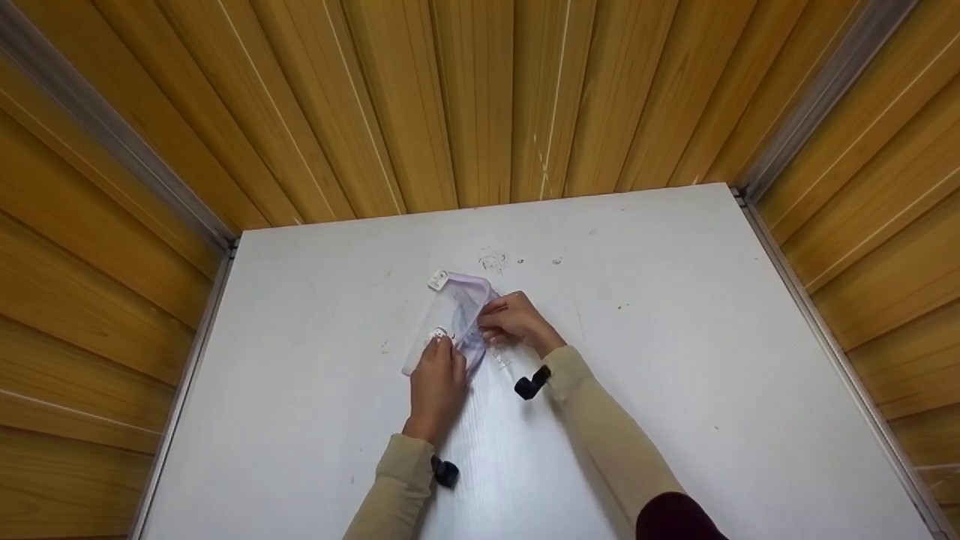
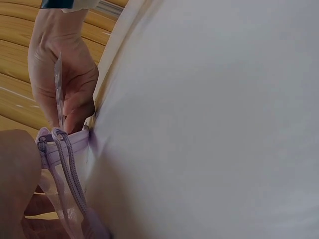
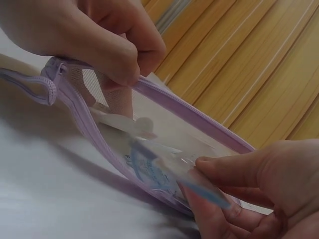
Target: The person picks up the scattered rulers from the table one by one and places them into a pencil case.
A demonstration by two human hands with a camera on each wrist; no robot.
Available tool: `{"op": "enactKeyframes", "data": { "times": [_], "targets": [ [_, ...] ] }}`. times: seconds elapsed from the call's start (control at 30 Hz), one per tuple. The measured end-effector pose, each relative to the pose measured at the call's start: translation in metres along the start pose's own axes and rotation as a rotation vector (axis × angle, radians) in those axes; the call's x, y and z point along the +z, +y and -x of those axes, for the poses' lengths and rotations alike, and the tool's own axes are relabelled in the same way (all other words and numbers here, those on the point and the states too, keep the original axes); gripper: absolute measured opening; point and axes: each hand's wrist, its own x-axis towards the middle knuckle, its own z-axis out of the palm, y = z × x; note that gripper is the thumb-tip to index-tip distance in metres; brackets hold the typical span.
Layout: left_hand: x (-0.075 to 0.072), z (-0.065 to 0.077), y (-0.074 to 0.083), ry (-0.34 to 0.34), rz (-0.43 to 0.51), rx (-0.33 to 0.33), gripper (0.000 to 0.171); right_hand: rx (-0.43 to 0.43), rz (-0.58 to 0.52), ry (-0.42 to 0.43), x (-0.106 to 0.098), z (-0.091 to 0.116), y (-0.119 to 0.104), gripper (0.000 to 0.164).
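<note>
My left hand (image 1: 439, 379) grips the upper edge of a see-through mesh pouch (image 1: 427, 326) with a lilac zipper border. Unzipped, the pouch's mouth (image 3: 199, 117) gapes in the right wrist view. At that mouth my right hand (image 1: 517, 321) pinches a thin, clear, flat plastic piece (image 3: 217, 193) with a bluish edge. Seen from the left wrist, this piece (image 2: 59, 92) is edge-on and sticks up past the right hand's fingers. A blue-printed thing with fine markings (image 3: 154, 169) shows at the pouch's opening. The zipper pull cord (image 2: 72, 172) hangs loose near my left hand.
The pouch lies over a white tabletop (image 1: 300, 300) with small dark scuffs. Wood-patterned panels (image 1: 480, 105) border the table at the back and sides. A black device (image 1: 532, 382) sits on the right wrist and another (image 1: 445, 472) on the left.
</note>
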Motion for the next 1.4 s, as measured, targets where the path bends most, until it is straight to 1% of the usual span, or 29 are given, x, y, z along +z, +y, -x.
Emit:
{"op": "enactKeyframes", "data": {
  "times": [0.1, 0.23, 0.4, 0.57, 0.63, 0.7, 0.93, 1.03, 1.1, 1.3, 1.33, 1.4],
  "targets": [
    [0.000, 0.001, 0.000, 0.010, -0.003, 0.011, 0.007, -0.006, -0.003, 0.018, 0.004, -0.001, 0.000, 0.015],
    [0.000, 0.001, 0.000, 0.029, -0.006, 0.023, 0.007, -0.025, 0.000, 0.061, 0.010, -0.002, 0.000, 0.018],
    [0.000, -0.001, 0.000, 0.048, 0.009, 0.044, 0.005, -0.053, 0.021, 0.108, 0.015, -0.004, 0.000, 0.019],
    [-0.001, 0.000, -0.001, 0.026, 0.025, 0.035, 0.007, -0.061, 0.034, 0.149, 0.020, -0.004, 0.000, 0.009],
    [-0.002, 0.000, -0.002, 0.019, 0.034, 0.027, 0.007, -0.058, 0.032, 0.168, 0.023, -0.005, -0.001, 0.008],
    [-0.001, 0.000, -0.002, 0.016, 0.048, 0.019, 0.007, -0.061, 0.031, 0.185, 0.027, -0.005, -0.002, 0.012],
    [-0.001, 0.000, -0.002, 0.026, 0.071, 0.012, 0.006, -0.111, 0.148, 0.253, 0.037, -0.006, 0.000, 0.017],
    [-0.002, 0.000, 0.000, 0.017, 0.072, 0.005, 0.006, -0.126, 0.161, 0.270, 0.040, -0.006, 0.001, 0.018],
    [-0.002, 0.000, 0.001, 0.013, 0.072, 0.001, 0.006, -0.142, 0.197, 0.286, 0.042, -0.006, 0.002, 0.019],
    [-0.001, -0.001, 0.002, 0.022, 0.065, 0.003, 0.005, -0.193, 0.401, 0.382, 0.046, -0.006, 0.006, 0.018],
    [-0.001, -0.001, 0.003, 0.025, 0.065, 0.004, 0.005, -0.198, 0.414, 0.390, 0.047, -0.006, 0.006, 0.016],
    [-0.001, -0.001, 0.003, 0.027, 0.063, 0.004, 0.006, -0.202, 0.402, 0.387, 0.047, -0.006, 0.007, 0.015]
  ]
}}
